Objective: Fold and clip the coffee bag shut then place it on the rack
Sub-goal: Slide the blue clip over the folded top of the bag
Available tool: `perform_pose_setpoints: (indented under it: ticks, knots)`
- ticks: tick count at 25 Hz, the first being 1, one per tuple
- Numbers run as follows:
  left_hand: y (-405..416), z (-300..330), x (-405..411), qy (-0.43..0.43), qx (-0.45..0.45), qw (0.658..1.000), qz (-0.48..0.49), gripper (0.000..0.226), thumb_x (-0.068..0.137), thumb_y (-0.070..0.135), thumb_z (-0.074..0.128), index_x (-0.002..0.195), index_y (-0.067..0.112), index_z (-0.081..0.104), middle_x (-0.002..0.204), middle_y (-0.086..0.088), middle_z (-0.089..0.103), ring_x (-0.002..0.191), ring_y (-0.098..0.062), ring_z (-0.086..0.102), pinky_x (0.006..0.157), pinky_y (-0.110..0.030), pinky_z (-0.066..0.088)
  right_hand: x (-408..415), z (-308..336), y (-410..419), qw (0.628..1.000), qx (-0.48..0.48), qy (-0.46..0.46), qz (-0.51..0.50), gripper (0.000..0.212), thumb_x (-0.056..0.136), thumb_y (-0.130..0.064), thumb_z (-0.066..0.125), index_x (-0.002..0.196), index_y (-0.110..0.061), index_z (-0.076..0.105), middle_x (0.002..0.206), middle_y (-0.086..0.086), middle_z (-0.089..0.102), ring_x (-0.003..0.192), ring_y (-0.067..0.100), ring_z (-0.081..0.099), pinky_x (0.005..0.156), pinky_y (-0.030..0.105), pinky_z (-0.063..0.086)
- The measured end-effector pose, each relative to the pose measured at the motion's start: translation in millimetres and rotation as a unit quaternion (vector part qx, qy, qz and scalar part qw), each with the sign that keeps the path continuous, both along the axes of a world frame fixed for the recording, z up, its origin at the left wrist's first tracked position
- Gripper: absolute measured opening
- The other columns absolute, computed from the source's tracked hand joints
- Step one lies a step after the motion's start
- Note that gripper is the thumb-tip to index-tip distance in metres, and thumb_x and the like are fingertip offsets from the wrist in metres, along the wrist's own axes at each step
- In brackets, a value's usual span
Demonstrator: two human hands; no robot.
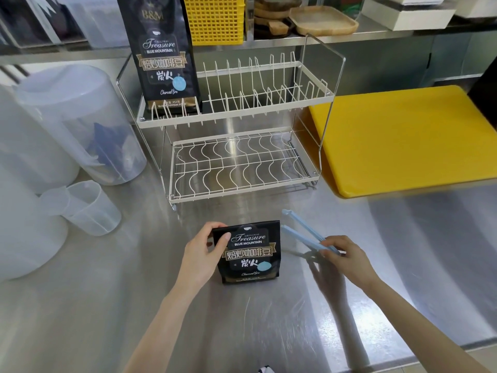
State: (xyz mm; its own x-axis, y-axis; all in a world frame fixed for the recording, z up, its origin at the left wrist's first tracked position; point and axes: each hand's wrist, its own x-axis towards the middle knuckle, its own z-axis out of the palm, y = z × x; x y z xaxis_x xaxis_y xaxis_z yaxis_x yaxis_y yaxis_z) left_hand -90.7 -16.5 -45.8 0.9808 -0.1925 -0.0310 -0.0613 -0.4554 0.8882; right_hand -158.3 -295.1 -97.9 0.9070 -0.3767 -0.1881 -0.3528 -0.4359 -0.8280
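Observation:
A black coffee bag [248, 254] stands on the steel counter, its top folded down. My left hand [204, 251] grips the folded top at the bag's left corner. My right hand [347, 261] holds a light blue sealing clip [304, 232] by its hinge end; the clip's two arms are spread apart and point toward the bag's upper right corner, just short of it. Behind stands a white two-tier wire rack [236, 162]. A second, unfolded coffee bag [164, 55] stands in the left end of its upper tier.
Translucent plastic pitchers [78, 125] and a measuring cup [88, 208] crowd the left of the counter. A yellow cutting board [408, 141] lies right of the rack. On the shelf behind are a yellow basket [215, 20] and wooden trays [322, 21].

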Motion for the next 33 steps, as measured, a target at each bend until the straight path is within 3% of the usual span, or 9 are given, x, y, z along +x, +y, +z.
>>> perform_pose_setpoints:
  ticks: [5,10,13,17,19,22,26,33]
  knots:
    - [1,-4,1,0.024,-0.017,1.000,-0.002,0.009,0.086,0.022,0.054,0.093,0.026,0.050,0.099,0.002,0.062,0.099,-0.020,0.059,0.070,-0.013,0.041,8,29,10,0.997,0.057,-0.048,0.023,0.012,0.079,-0.008,0.062,0.084,-0.019,0.064,0.101,0.003,0.056,0.092,0.021,0.055,0.066,0.002,0.045]
    - [6,-9,2,0.056,-0.037,0.997,-0.031,0.030,0.085,0.015,0.054,0.085,0.044,0.047,0.095,0.014,0.061,0.100,-0.016,0.059,0.085,-0.029,0.046,15,52,26,0.989,0.047,-0.100,0.099,0.023,0.078,-0.011,0.064,0.080,-0.034,0.062,0.099,-0.004,0.058,0.089,0.008,0.056,0.071,0.006,0.044]
    - [10,-14,4,0.072,-0.049,0.996,-0.032,0.028,0.085,0.015,0.055,0.087,0.043,0.050,0.104,0.004,0.064,0.096,-0.010,0.061,0.093,-0.039,0.048,20,58,37,0.982,-0.004,-0.099,0.162,0.027,0.078,-0.012,0.064,0.080,-0.039,0.060,0.096,-0.009,0.056,0.089,-0.008,0.052,0.074,0.001,0.039]
    - [12,-22,1,0.083,-0.072,0.993,-0.029,0.019,0.082,0.028,0.056,0.089,0.046,0.052,0.110,0.010,0.064,0.104,-0.021,0.061,0.097,-0.043,0.045,28,59,44,0.978,-0.033,-0.090,0.187,0.035,0.079,-0.014,0.063,0.089,-0.046,0.053,0.098,-0.009,0.056,0.089,-0.002,0.054,0.074,0.000,0.037]
    - [11,-22,0,0.084,-0.081,0.993,-0.025,0.021,0.084,0.026,0.055,0.089,0.046,0.051,0.105,0.020,0.061,0.109,-0.021,0.058,0.099,-0.041,0.043,34,61,47,0.978,-0.030,-0.085,0.186,0.035,0.079,-0.015,0.063,0.095,-0.044,0.051,0.099,-0.014,0.056,0.090,0.002,0.054,0.076,0.003,0.039]
    - [11,-22,1,0.082,-0.091,0.992,-0.022,0.024,0.085,0.022,0.056,0.090,0.045,0.050,0.103,0.023,0.059,0.110,-0.013,0.055,0.097,-0.035,0.043,42,61,53,0.979,-0.034,-0.071,0.189,0.033,0.079,-0.016,0.063,0.109,-0.027,0.055,0.103,-0.013,0.056,0.093,0.004,0.053,0.082,0.010,0.040]
    - [12,-23,3,0.079,-0.102,0.991,-0.013,0.026,0.084,0.021,0.057,0.089,0.045,0.050,0.101,0.024,0.059,0.106,-0.008,0.055,0.083,-0.017,0.044,50,62,63,0.976,-0.030,-0.056,0.210,0.033,0.080,-0.019,0.062,0.112,-0.025,0.056,0.105,-0.007,0.056,0.098,0.008,0.050,0.073,0.003,0.038]
    - [8,-24,0,0.108,-0.127,0.986,0.019,0.018,0.084,0.021,0.057,0.096,0.034,0.058,0.098,0.015,0.065,0.100,-0.006,0.058,0.072,0.000,0.043,55,62,79,0.979,0.027,-0.061,0.195,0.027,0.079,-0.017,0.064,0.099,-0.034,0.059,0.097,-0.012,0.058,0.091,0.006,0.054,0.085,0.031,0.048]
